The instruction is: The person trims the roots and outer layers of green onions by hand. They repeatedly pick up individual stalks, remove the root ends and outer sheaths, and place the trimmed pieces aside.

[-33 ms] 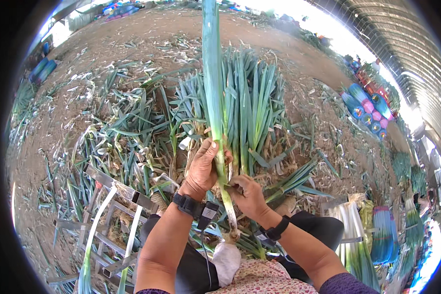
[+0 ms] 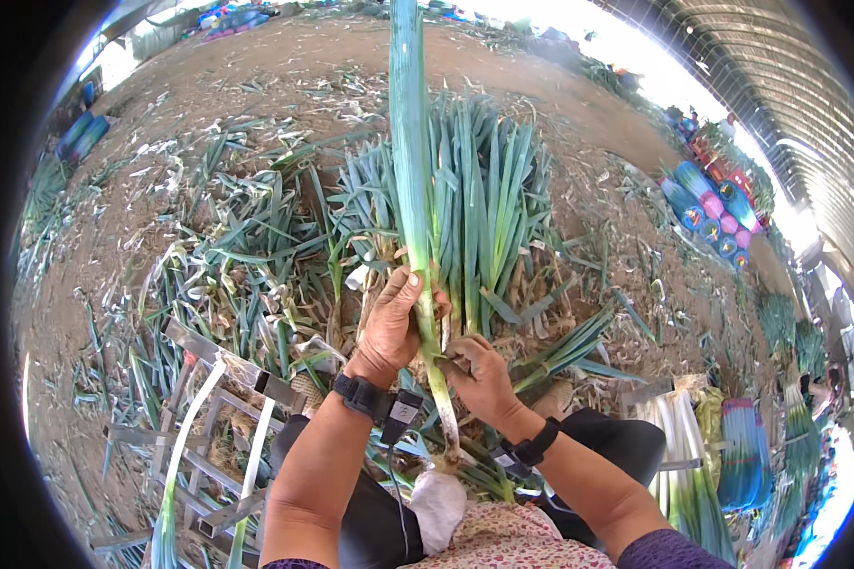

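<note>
Currently gripping a long leek (image 2: 410, 152) with the left hand (image 2: 394, 327), closed around the stalk at the change from blue-green to pale. Holding the right hand (image 2: 481, 377) just below on the other side, with bent fingers and fingertips at the stalk; cannot tell whether pinching a strip of leaf there or only touching. Pointing the leek away from the body, with leaves running past the upper edge of view and roots down between the knees. Wearing dark bands (image 2: 538, 444) on both wrists, plus a small dark box (image 2: 403, 414) at the left one. Facing a dense clump of leeks (image 2: 489, 209) just beyond the hands, beside a heap of loose leaves (image 2: 266, 228) to the left. Having a metal frame (image 2: 193, 339) near the left forearm, and white-stalked leeks (image 2: 676, 431) beside a blue bundle (image 2: 742, 460) at the right
</note>
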Available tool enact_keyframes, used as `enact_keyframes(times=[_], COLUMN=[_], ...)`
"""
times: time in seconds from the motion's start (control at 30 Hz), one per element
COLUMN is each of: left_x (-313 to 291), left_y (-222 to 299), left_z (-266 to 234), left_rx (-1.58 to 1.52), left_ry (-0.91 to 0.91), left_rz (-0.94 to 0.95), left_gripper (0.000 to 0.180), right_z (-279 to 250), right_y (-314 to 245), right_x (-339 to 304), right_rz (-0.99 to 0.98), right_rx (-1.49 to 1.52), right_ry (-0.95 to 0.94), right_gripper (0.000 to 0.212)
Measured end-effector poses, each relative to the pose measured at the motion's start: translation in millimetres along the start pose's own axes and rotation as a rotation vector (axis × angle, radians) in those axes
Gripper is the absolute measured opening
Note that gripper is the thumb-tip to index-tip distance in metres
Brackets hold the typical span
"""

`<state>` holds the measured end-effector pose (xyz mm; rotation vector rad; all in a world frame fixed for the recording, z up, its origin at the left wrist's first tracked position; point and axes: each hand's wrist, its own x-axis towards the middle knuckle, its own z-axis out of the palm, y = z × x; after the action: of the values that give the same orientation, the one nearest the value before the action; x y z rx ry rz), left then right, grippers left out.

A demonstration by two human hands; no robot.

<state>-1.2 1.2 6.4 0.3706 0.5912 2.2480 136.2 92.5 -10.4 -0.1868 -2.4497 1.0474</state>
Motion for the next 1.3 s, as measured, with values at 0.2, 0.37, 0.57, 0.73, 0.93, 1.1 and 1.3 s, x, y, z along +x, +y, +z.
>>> enact_keyframes(times=[0.2, 0.37, 0.57, 0.73, 0.93, 1.1, 1.3], left_x=[12.8, 8.5, -0.9, -2.2, 9.5, 2.6, 3.8], left_y=[5.9, 8.0, -3.6, -4.4, 3.6, -6.1, 2.1], left_z=[-15.6, -19.1, -0.1, -5.9, -9.2, -18.5, -8.4], left_rx=[0.029, 0.015, -0.095, -0.033, 0.157, -0.029, 0.269], left_ry=[0.105, 0.036, -0.123, 0.016, 0.143, 0.120, 0.319], left_rz=[0.108, 0.017, -0.090, -0.096, 0.039, -0.131, -0.040], left_gripper=[0.015, 0.036, 0.016, 0.019, 0.025, 0.034, 0.042], right_z=[-4.9, -2.0, 4.6, 4.7, -6.6, -0.4, -25.6], right_y=[-29.0, -29.6, -4.1, -14.2, -14.4, -23.5, -22.7], right_x=[-20.3, -9.9, 16.6, 10.1, -4.0, -10.8, -33.6], right_rz=[-0.190, 0.149, 0.178, 0.047, -0.087, 0.394, 0.570], right_rx=[0.172, 0.456, 0.248, 0.009, 0.248, 0.959, 1.346], right_ry=[-0.190, 0.028, 0.080, 0.013, -0.104, 0.042, -0.323], right_gripper=[0.016, 0.025, 0.023, 0.022, 0.017, 0.014, 0.005])
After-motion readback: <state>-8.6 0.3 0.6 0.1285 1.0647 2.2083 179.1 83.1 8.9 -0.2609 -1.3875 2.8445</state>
